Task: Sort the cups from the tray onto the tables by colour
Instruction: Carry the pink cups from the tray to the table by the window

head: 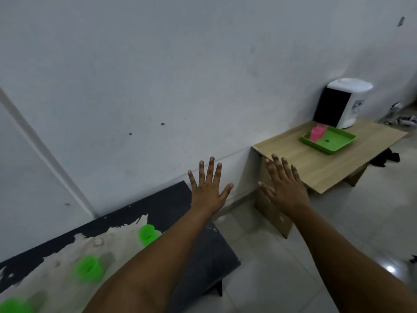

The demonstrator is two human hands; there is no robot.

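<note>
The far table [320, 159] shows pale wood grain with a matt finish. The near table [203, 251] is dark and matt, its coating worn away to a rough, pale patch (chalky-looking). The green tray [338, 143] and cups [146, 234] look like smooth plastic. Floor tiles [372, 233] are glossy.

Colour inventory, with clock-face positions from frame centre:

- Three cups, 7 to 8 o'clock: bright green, at [147, 234], [88, 268] and [13, 306].
- Near worktop [203, 249] under them: black surface, with a large irregular patch worn to pale beige.
- Far worktop [316, 168], 3 o'clock: light wood grain in tan.
- Tray [338, 143] on it: lime green.
- Cups in the tray [317, 133]: pink.
- Appliance [347, 102], 2 o'clock: white body, black front panel.
- Wall [180, 64]: pale grey-white, with small dark specks.
- Floor [338, 222]: glossy off-white tiles.
</note>
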